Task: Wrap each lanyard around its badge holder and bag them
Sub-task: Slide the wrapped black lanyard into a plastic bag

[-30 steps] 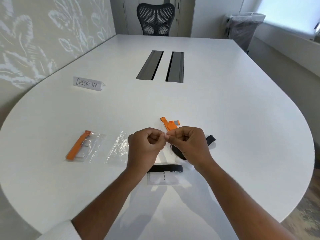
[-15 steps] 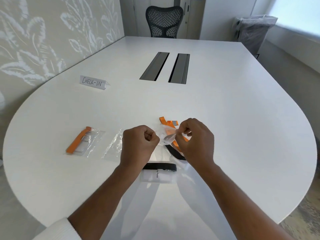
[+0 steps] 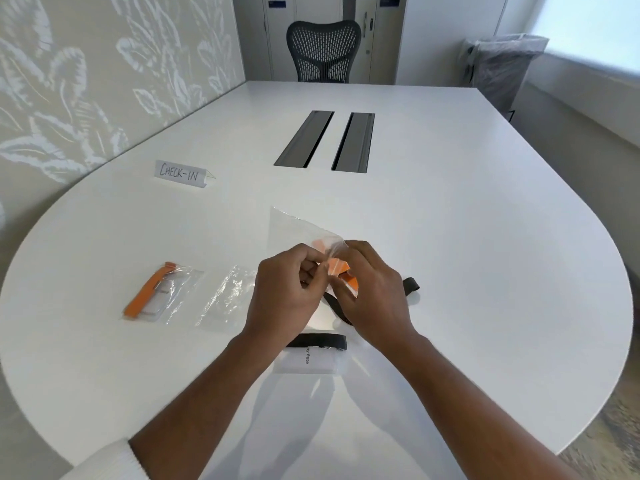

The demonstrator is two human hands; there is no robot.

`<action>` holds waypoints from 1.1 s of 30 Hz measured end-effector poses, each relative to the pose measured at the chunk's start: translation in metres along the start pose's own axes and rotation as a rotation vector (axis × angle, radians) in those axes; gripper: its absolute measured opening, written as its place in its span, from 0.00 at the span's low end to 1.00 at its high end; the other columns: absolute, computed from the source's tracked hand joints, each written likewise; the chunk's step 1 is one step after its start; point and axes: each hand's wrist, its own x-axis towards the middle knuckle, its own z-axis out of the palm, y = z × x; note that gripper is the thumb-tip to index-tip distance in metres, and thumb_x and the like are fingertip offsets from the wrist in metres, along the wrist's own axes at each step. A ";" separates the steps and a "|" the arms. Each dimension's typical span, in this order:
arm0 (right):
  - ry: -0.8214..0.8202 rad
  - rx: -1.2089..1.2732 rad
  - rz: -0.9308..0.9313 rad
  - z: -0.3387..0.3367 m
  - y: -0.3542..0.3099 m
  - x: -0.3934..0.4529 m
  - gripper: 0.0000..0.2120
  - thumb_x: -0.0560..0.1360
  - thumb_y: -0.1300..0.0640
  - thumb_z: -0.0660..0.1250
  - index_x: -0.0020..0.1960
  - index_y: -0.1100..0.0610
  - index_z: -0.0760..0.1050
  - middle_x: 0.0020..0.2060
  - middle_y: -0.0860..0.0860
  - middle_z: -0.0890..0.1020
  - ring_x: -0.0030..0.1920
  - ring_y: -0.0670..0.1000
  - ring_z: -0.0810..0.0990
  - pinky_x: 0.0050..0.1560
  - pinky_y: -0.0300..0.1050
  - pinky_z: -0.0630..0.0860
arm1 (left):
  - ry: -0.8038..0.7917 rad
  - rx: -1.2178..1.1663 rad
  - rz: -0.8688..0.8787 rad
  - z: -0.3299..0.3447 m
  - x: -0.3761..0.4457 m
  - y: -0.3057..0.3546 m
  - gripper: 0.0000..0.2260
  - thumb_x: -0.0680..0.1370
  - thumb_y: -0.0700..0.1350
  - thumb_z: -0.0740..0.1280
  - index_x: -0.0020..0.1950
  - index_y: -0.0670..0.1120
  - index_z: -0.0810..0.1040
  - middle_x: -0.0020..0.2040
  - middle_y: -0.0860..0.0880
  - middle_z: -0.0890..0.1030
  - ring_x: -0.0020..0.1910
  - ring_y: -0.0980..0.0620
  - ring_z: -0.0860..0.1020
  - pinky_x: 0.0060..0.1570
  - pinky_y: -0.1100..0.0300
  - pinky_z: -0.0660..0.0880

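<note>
Above the white table [image 3: 450, 258], my left hand [image 3: 284, 299] and my right hand [image 3: 374, 292] both pinch the near edge of a clear plastic bag [image 3: 294, 226], which sticks up and away from me. An orange lanyard [image 3: 337, 266] shows between my fingers, behind the bag. A black lanyard [image 3: 410, 284] runs under my right hand. Close to me lies a badge holder [image 3: 306, 360] with a black strap [image 3: 320, 341] across its top. At the left rests a bagged orange lanyard with its badge [image 3: 152, 294], and beside it an empty clear bag [image 3: 227, 299].
A folded "CHECK-IN" card [image 3: 181, 174] stands at the back left. Two dark cable slots [image 3: 327, 140] sit in the table's middle. A black mesh chair [image 3: 323, 51] is at the far end, and a covered bin [image 3: 502, 67] stands at the back right.
The clear bag has come up from between my fists and now stands spread out above my hands. My hands have shifted slightly and stay close together.
</note>
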 end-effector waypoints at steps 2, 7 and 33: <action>0.045 0.087 0.037 0.000 0.002 0.001 0.11 0.77 0.60 0.73 0.59 0.54 0.80 0.54 0.45 0.83 0.43 0.46 0.84 0.42 0.48 0.82 | -0.009 -0.004 0.022 0.000 0.003 -0.001 0.02 0.77 0.46 0.71 0.45 0.52 0.83 0.36 0.58 0.83 0.37 0.56 0.83 0.37 0.62 0.79; -0.013 0.252 0.119 -0.002 0.006 0.009 0.23 0.74 0.63 0.70 0.63 0.41 0.75 0.45 0.39 0.82 0.42 0.46 0.84 0.45 0.44 0.82 | 0.196 0.143 0.116 -0.005 0.013 -0.013 0.03 0.79 0.49 0.69 0.48 0.50 0.80 0.43 0.59 0.79 0.44 0.57 0.76 0.42 0.58 0.75; -0.285 0.490 0.343 -0.029 0.006 0.010 0.31 0.62 0.46 0.85 0.62 0.39 0.78 0.54 0.37 0.83 0.48 0.43 0.84 0.44 0.35 0.77 | -0.075 0.206 0.078 -0.046 0.014 -0.025 0.21 0.78 0.49 0.73 0.70 0.51 0.73 0.68 0.51 0.72 0.64 0.51 0.75 0.65 0.53 0.73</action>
